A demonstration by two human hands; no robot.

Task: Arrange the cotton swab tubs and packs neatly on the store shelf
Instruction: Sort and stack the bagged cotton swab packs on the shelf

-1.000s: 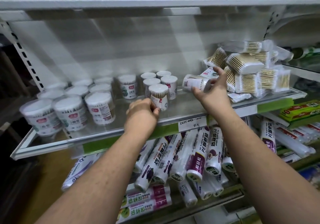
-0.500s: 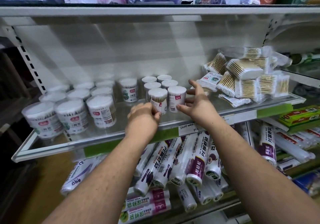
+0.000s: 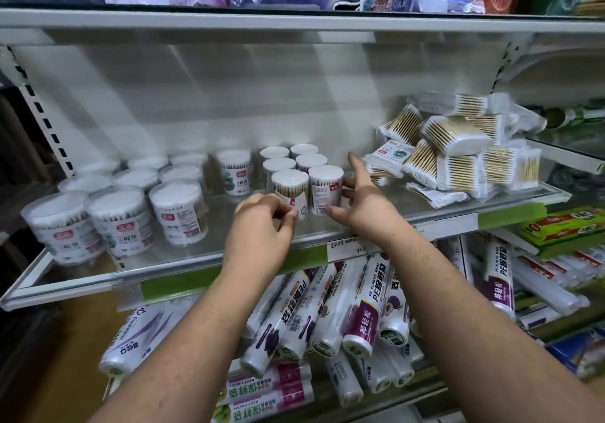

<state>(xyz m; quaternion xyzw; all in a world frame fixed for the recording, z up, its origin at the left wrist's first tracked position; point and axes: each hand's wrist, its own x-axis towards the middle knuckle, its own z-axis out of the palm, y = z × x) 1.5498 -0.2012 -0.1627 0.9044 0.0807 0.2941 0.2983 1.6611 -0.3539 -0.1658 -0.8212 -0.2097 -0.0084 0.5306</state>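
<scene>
While the left hand pinches one small clear cylindrical swab tub and the right hand's spread fingers steady its neighbour mid-shelf, both look light (likely tippy), best held low on the sides.

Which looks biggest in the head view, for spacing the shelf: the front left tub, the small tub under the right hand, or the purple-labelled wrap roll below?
1. Wrap roll, though it lies nearer the camera, so unsure.
2. Front left tub.
3. Small tub by the right hand.
</scene>
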